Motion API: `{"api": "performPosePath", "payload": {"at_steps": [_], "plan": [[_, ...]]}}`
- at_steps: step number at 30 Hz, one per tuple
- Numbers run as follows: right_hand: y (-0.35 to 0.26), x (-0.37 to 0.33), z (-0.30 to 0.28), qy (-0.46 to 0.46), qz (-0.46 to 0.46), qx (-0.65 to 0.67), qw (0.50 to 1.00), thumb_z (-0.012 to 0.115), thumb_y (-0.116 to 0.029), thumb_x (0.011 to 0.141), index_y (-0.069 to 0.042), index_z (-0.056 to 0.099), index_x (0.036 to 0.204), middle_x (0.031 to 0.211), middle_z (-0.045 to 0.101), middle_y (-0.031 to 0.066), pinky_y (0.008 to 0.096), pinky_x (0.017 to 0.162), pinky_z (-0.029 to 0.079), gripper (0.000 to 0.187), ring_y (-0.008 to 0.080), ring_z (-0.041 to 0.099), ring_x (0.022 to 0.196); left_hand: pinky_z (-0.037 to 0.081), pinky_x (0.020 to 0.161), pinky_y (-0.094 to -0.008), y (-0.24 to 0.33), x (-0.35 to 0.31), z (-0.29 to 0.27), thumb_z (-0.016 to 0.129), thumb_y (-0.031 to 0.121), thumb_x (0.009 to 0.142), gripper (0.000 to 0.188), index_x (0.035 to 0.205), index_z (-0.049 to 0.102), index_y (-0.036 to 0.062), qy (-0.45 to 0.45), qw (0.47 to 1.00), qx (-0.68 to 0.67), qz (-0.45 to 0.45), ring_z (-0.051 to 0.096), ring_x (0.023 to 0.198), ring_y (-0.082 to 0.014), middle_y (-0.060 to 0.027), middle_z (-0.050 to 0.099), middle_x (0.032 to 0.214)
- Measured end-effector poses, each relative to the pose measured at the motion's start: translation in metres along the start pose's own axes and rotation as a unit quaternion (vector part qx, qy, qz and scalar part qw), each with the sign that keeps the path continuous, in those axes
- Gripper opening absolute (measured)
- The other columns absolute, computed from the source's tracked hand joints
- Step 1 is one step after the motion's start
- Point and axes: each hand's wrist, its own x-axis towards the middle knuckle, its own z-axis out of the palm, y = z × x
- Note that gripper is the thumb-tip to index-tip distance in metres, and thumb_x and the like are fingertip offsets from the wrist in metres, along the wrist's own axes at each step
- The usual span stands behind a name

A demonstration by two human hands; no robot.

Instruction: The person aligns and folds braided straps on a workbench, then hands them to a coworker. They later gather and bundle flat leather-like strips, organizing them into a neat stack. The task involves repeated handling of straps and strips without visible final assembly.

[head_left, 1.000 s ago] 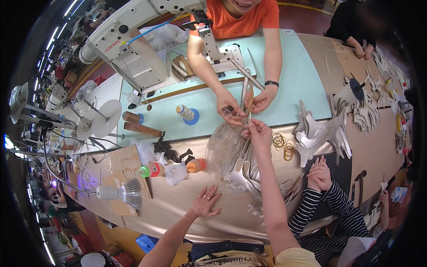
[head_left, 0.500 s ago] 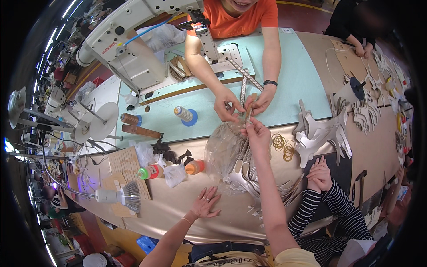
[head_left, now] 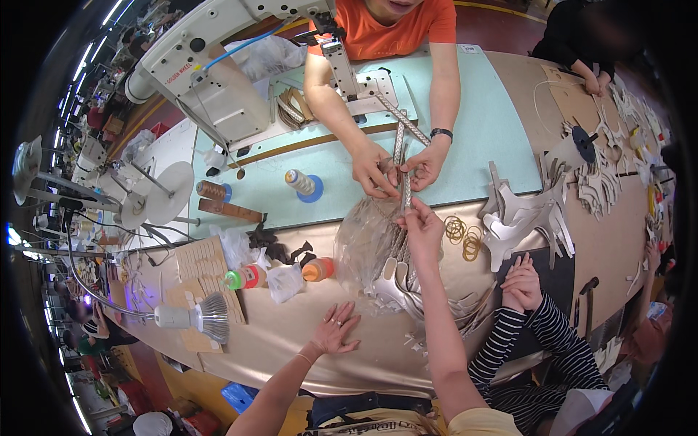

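My left hand (head_left: 337, 330) lies flat on the gold-coloured sheet (head_left: 291, 356) with its fingers spread, holding nothing. My right hand (head_left: 423, 227) reaches forward, thumb and fingers pinched on the lower end of a pale braided strap (head_left: 406, 195). A co-worker in an orange top grips the same strap higher up, with one hand (head_left: 374, 171) on its left and the other (head_left: 427, 166) on its right. Beneath my right hand, more braided straps (head_left: 401, 248) lie beside a clear plastic bag (head_left: 358, 243). Pale curved cut pieces (head_left: 392, 289) rest below them.
A sewing machine (head_left: 218, 94) stands on the pale green tabletop (head_left: 480, 109). Thread cones (head_left: 299, 182), an orange-capped bottle (head_left: 317, 269), a red bottle with a green cap (head_left: 246, 278) and a lamp (head_left: 193, 318) are to the left. Rubber bands (head_left: 471, 245), white cut pieces (head_left: 509, 218) and another person's clasped hands (head_left: 522, 283) are to the right.
The strap between our hands now shows longer and straighter. The co-worker's fingers have shifted along it, and my right hand has moved slightly down and right. My left hand stays in place.
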Motion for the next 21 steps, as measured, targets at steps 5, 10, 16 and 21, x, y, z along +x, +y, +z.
{"api": "performPosePath", "payload": {"at_steps": [5,10,16,21], "plan": [[-0.0007,-0.0022,-0.0023,0.011,-0.038,-0.066,0.997,0.058,-0.006,0.093,0.011,0.057,0.124,0.086,0.069,0.0103,0.023,0.065,0.053,0.035,0.0123,0.069,0.073,0.02,0.116,-0.0511,-0.0002,0.0002,0.0001,0.06,0.053,0.083,0.07,0.137,0.048,0.0104,-0.007,1.0,-0.004,-0.004,0.03,0.142,-0.0338,-0.0202,0.029,0.154],[-0.0005,-0.0052,-0.0026,0.002,-0.052,-0.117,0.992,0.058,-0.005,0.092,0.01,0.058,0.124,0.084,0.07,0.0111,0.0247,0.065,0.053,0.035,0.013,0.069,0.072,0.02,0.117,-0.0503,0.0001,-0.0003,0.001,0.059,0.054,0.084,0.07,0.137,0.048,0.01,-0.007,1.0,0.001,-0.005,0.03,0.142,-0.033,-0.0198,0.029,0.154],[-0.0001,-0.0086,0.0,-0.001,-0.067,-0.139,0.988,0.057,-0.004,0.093,0.013,0.056,0.122,0.084,0.068,0.0085,0.0217,0.064,0.052,0.033,0.0112,0.068,0.071,0.02,0.117,-0.0495,0.0006,0.0,-0.0027,0.059,0.054,0.084,0.07,0.138,0.047,0.0096,-0.004,1.0,-0.004,-0.004,0.03,0.142,-0.0323,-0.02,0.03,0.153],[0.0038,-0.005,-0.0041,0.004,-0.078,-0.142,0.987,0.055,-0.003,0.094,0.013,0.056,0.123,0.087,0.068,0.0079,0.021,0.065,0.051,0.033,0.0107,0.068,0.075,0.02,0.116,-0.0493,0.0016,0.0011,-0.0057,0.058,0.054,0.085,0.07,0.138,0.048,0.0094,0.0,1.0,0.001,0.0,0.031,0.142,-0.0322,-0.0202,0.031,0.153]]}}
